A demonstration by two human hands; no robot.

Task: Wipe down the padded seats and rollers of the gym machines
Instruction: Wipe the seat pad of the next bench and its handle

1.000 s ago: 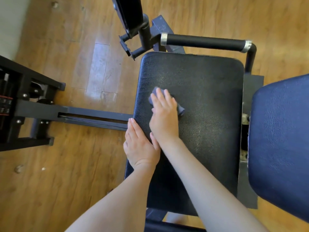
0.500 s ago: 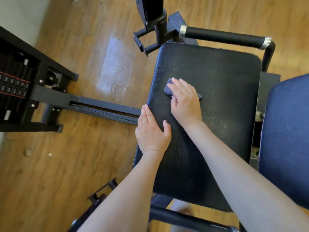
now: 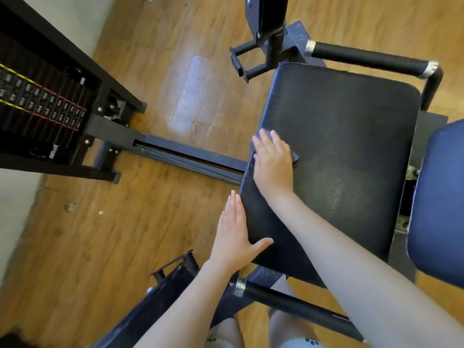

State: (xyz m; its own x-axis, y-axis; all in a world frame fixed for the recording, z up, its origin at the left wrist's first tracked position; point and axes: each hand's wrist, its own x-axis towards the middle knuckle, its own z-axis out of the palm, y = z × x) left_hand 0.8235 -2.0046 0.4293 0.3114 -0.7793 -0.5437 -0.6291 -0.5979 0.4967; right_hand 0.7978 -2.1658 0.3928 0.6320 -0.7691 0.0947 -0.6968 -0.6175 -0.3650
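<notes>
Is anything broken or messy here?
Nothing looks broken. The black seat pad seems whole, with faint streaks. A few small bits of debris lie on the wooden floor by the wall; I can't tell what they are.

The seat (image 3: 339, 151) is black grained leatherette, faintly shiny. At three o'clock, a blue pad (image 3: 442, 202) looks pebbled. The floor (image 3: 150, 234) is glossy wood planks; the frame (image 3: 190, 156) matt metal.

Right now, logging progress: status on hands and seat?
Right hand flat on cloth, at seat left edge. Left hand braced flat on seat's near-left edge. Nothing in the way.
</notes>
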